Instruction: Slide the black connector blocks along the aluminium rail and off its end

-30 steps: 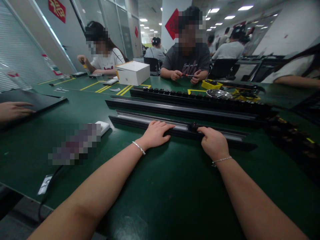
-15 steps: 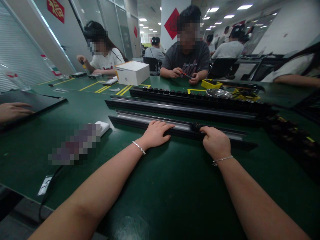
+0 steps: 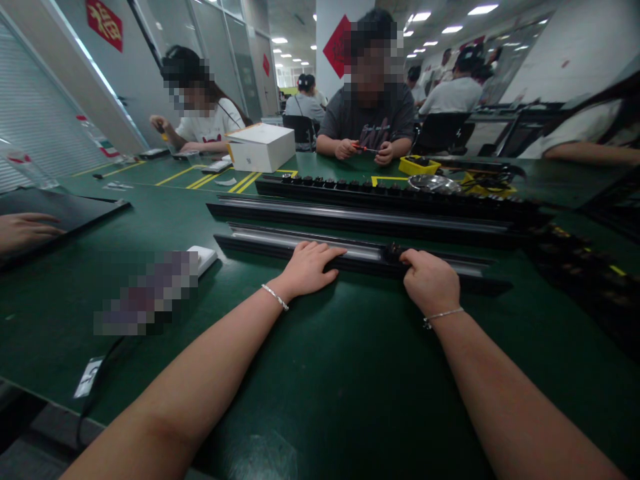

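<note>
A long black channel rail (image 3: 250, 245) with a shiny inner face lies across the table in front of me. My left hand (image 3: 311, 268) rests on its near edge, fingers laid over it and thumb apart. On the rail, right of that hand, sits a small black part (image 3: 393, 251) whose details are too dark to make out. My right hand (image 3: 431, 281) is closed, its thumb and index finger pinching at the right side of this part.
Behind lie a second black rail (image 3: 300, 212) and a rail lined with several black parts (image 3: 360, 190). More dark parts (image 3: 595, 267) are at right. A white box (image 3: 263, 148), yellow tray (image 3: 419, 165) and metal bowl (image 3: 434, 183) stand farther back. A co-worker's hand (image 3: 30, 227) is at left.
The view has shifted slightly. Both my hands keep their places at the rail and the small black part. Across the table, a person's hands with a red-handled tool have moved slightly.
</note>
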{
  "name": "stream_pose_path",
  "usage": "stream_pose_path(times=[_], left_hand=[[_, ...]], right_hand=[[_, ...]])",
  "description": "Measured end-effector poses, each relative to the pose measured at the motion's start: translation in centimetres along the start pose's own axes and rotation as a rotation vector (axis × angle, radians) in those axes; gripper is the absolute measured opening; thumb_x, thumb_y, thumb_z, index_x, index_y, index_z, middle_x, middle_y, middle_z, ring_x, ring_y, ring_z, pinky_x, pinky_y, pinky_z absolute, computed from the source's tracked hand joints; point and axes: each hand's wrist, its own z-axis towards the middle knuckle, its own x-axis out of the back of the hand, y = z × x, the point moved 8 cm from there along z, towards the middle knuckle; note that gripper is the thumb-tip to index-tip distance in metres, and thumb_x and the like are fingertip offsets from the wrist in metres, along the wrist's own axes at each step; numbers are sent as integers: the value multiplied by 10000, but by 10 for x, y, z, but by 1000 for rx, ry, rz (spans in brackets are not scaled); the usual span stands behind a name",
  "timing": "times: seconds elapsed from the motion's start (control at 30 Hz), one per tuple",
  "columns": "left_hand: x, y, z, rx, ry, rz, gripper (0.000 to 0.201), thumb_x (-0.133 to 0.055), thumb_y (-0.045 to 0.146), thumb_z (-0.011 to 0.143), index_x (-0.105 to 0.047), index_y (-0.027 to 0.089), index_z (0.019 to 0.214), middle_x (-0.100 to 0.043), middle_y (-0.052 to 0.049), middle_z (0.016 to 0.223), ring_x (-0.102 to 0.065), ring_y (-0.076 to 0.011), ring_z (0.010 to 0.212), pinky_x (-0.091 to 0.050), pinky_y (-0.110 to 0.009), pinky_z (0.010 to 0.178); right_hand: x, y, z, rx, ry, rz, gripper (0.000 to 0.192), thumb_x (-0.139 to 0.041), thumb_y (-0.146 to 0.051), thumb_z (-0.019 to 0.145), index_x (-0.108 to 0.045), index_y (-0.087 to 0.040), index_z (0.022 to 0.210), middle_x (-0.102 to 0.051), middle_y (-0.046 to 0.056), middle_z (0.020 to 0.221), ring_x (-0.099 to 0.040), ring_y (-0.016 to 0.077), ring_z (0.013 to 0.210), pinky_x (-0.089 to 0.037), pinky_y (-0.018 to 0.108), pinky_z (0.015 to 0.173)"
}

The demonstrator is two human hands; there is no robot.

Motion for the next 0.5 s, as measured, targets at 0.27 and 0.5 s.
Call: stream_pose_path(times=[0.27,0.5], left_hand=[[0,0,0,-1,-4,0,463,-517,351,836,-460,305,1294,-610,-15,1116,-526,-209,1021,-309,-391,945],[0,0,0,11,-9,9,452,-517,356,835,-469,303,1281,-612,-13,1107,-519,-214,1033,-312,-396,941]], right_hand=[[-1,2,0,-34,-14,-13,285,-400,-94,764,-663,-188,821,-618,43,732,-507,159,666,-285,289,596],[0,9,0,-84,-14,-37,277,-397,-107,775,-662,-182,808,-601,51,723,-472,154,642,-259,288,577]])
